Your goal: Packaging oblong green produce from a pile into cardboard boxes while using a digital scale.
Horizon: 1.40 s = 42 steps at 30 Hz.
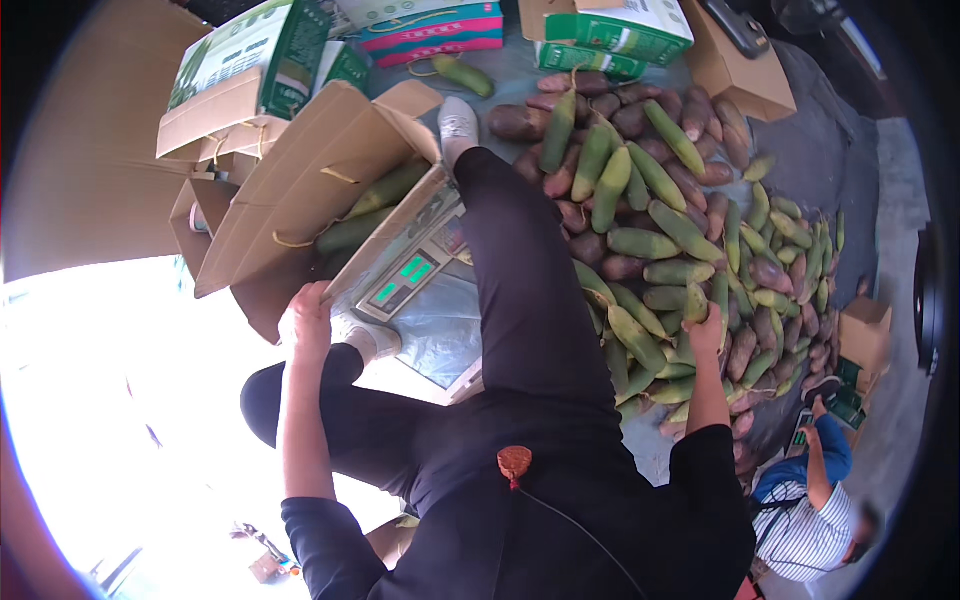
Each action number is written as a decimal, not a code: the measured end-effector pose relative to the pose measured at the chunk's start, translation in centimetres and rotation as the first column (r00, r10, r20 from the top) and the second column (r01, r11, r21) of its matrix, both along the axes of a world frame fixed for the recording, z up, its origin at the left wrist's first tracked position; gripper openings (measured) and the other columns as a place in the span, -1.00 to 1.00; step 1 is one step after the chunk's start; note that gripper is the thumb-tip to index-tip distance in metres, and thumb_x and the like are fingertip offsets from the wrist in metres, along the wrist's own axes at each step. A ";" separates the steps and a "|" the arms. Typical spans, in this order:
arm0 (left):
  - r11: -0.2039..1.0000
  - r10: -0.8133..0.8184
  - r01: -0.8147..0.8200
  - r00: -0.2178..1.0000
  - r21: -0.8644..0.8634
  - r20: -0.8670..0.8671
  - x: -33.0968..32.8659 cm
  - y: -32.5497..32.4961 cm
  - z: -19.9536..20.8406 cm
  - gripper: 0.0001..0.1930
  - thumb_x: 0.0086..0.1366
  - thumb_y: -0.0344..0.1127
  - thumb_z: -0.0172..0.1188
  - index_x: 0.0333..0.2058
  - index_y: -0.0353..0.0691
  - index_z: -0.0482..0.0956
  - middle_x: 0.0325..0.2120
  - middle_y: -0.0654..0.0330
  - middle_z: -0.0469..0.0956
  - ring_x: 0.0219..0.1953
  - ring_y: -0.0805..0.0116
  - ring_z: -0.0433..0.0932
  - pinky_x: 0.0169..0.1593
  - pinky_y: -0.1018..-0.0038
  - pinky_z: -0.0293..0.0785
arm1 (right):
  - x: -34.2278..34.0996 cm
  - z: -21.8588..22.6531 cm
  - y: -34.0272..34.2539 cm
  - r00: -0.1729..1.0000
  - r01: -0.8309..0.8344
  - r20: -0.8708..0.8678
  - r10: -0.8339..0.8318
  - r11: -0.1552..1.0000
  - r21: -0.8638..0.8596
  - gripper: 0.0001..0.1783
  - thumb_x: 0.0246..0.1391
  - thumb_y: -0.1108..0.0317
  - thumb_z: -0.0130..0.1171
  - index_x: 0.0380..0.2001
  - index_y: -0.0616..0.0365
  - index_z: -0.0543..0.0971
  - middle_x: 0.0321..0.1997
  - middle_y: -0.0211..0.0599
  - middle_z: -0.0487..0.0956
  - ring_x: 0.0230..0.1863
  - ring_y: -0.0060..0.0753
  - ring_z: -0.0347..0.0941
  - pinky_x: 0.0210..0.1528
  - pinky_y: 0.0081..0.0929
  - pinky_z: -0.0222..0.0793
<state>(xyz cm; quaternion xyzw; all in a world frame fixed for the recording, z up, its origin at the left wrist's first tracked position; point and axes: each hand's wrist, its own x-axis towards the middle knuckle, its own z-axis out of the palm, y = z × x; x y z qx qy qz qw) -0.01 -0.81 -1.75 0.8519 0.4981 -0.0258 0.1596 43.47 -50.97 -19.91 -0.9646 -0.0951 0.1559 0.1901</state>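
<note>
My left hand [307,318] is closed on the near edge of an open cardboard box [300,175]. Inside that box lie green radishes [355,230], partly hidden by its flaps. Next to the box shows a scale [400,283] with a lit green display. Over on the right, my right hand [706,332] grips a green radish [695,301], whose end sticks up past the fingers. Around that hand spreads a large heap of green radishes [635,337] and reddish-purple radishes [625,120].
Printed green-and-white cartons [275,50] stand at the far left, with a pink-and-blue box [430,38] beyond. Another carton [740,75] sits behind the heap. At lower right, a person in a striped shirt [805,530] works beside small boxes [863,335].
</note>
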 end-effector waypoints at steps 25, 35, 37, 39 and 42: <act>0.989 -0.128 0.127 0.992 0.074 0.006 -0.4 0.8 -1.6 -0.74 0.11 -0.45 0.08 -0.17 -0.20 0.51 -0.27 0.04 0.54 -0.21 -0.02 0.52 -0.21 0.16 0.42 | -20.6 21.9 48.1 0.358 -0.931 0.633 0.687 0.313 0.187 -0.44 -0.28 0.22 0.40 -0.11 -0.04 0.48 -0.14 -0.35 0.47 0.03 -0.26 0.35 -0.05 -0.21 0.16; 0.988 -0.154 0.148 0.979 0.050 0.134 -2.2 1.6 -2.7 -0.72 0.05 -0.56 0.06 -0.20 -0.29 0.50 -0.33 -0.02 0.53 -0.27 -0.06 0.52 -0.20 0.24 0.42 | -4.1 14.9 30.1 0.895 -0.446 0.245 0.373 0.772 0.453 -0.65 -0.16 0.30 0.25 -0.20 0.09 0.56 -0.19 -0.14 0.56 -0.16 -0.07 0.49 -0.12 -0.25 0.41; 0.991 -0.134 0.137 0.970 0.000 0.203 -2.0 1.7 -2.9 -0.72 0.06 -0.58 0.04 -0.19 -0.31 0.50 -0.34 -0.04 0.53 -0.28 -0.04 0.52 -0.20 0.26 0.42 | -0.7 11.3 22.7 0.962 -0.267 0.153 0.228 0.904 0.333 -0.71 -0.11 0.29 0.20 -0.26 0.13 0.55 -0.24 -0.09 0.56 -0.18 -0.03 0.49 -0.15 -0.25 0.41; 0.992 -0.120 0.124 0.968 -0.004 0.218 -2.2 1.7 -3.0 -0.73 0.07 -0.58 0.04 -0.19 -0.32 0.50 -0.34 -0.04 0.53 -0.28 -0.03 0.52 -0.19 0.27 0.42 | 1.7 7.7 15.5 0.990 -0.132 0.064 0.128 0.988 0.073 -0.68 -0.10 0.28 0.25 -0.24 0.17 0.56 -0.32 -0.13 0.59 -0.26 -0.20 0.54 -0.18 -0.35 0.41; 0.993 -0.105 0.115 0.957 -0.020 0.271 -1.8 1.7 -3.5 -0.74 0.10 -0.58 0.04 -0.20 -0.35 0.49 -0.34 -0.05 0.53 -0.29 -0.01 0.53 -0.19 0.29 0.42 | 2.0 1.2 3.8 0.996 -0.027 0.088 0.035 0.995 -0.092 -0.73 -0.12 0.27 0.20 -0.33 0.20 0.58 -0.32 -0.04 0.57 -0.24 -0.05 0.50 -0.18 -0.23 0.40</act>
